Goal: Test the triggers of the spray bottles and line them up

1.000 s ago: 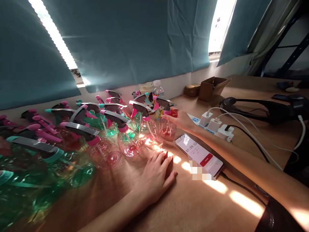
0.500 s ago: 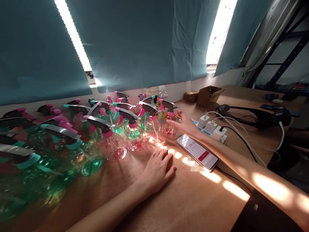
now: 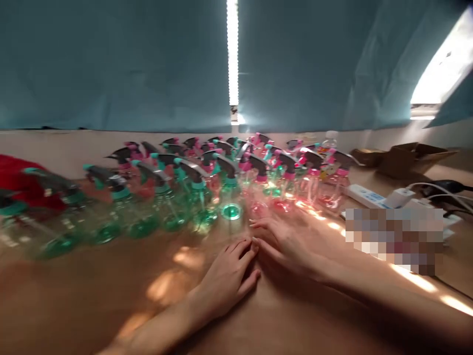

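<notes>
My left hand (image 3: 231, 273) lies low over the wooden table with its fingers stretched out, holding nothing. Beside it my right hand (image 3: 283, 244) is also without anything in it, thumb and fingers apart, its fingertips close to the left hand's. Just beyond them stand clear spray bottles in several rows. A green-tinted spray bottle (image 3: 231, 199) with a teal collar is nearest the left hand. The closest to the right hand is a pink-tinted spray bottle (image 3: 260, 197). Another pink spray bottle (image 3: 337, 185) ends the front row at the right. Motion blur softens the picture.
A white power strip (image 3: 364, 196) with plugged-in chargers lies at the right, beside a pixelated patch. Behind it is an open cardboard box (image 3: 410, 160). Red material (image 3: 24, 177) shows at the far left. Blue-green curtains (image 3: 148, 64) hang behind the table (image 3: 92, 296).
The view has swung left and levelled. My right hand has come away from the rightmost pink spray bottle and back beside my left hand, which stays on the table.
</notes>
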Demonstrator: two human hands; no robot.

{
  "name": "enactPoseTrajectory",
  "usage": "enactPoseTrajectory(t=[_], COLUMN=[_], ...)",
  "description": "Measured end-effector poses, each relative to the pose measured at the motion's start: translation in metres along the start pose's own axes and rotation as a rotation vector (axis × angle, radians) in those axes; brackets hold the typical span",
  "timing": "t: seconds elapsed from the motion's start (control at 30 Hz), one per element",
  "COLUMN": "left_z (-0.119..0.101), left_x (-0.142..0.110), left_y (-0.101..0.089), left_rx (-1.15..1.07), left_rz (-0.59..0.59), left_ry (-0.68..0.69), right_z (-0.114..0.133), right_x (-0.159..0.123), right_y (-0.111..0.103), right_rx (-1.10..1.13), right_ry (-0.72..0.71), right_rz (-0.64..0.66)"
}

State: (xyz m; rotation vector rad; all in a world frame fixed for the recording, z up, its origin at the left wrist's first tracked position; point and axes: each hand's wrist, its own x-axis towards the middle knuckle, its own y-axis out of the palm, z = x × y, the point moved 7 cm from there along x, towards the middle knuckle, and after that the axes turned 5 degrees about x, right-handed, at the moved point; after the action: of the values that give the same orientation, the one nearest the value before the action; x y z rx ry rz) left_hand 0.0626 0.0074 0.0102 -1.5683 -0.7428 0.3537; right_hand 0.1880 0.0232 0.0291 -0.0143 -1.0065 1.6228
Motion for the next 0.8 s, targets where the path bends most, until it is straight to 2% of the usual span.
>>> enactPoseTrajectory(t=[0.23, 0.37, 0.5, 0.67, 0.8], left_z=[0.074, 0.114, 0.152, 0.2, 0.237], left_x=[-0.132, -0.188, -0.23, -0.275, -0.292], left_y=[-0.043, -0.061, -0.085, -0.13, -0.16], left_rx=[0.048, 0.085, 0.127, 0.187, 0.247], left_rz=[-0.159, -0.243, -0.408, -0.689, -0.871], left_ry=[-0.273, -0.429, -0.607, -0.895, -1.076], right_z=[0.057, 0.088, 0.112, 0.142, 0.161], right_x=[0.053, 0.073, 0.088, 0.109, 0.131], right_y=[0.124, 0.178, 0.214, 0.249, 0.272], right_rx=[0.204, 0.284, 0.323, 0.365, 0.435], right_ry=[-0.238, -0.337, -0.372, -0.407, -0.393], right_rz=[0.223, 0.288, 0.309, 0.335, 0.35])
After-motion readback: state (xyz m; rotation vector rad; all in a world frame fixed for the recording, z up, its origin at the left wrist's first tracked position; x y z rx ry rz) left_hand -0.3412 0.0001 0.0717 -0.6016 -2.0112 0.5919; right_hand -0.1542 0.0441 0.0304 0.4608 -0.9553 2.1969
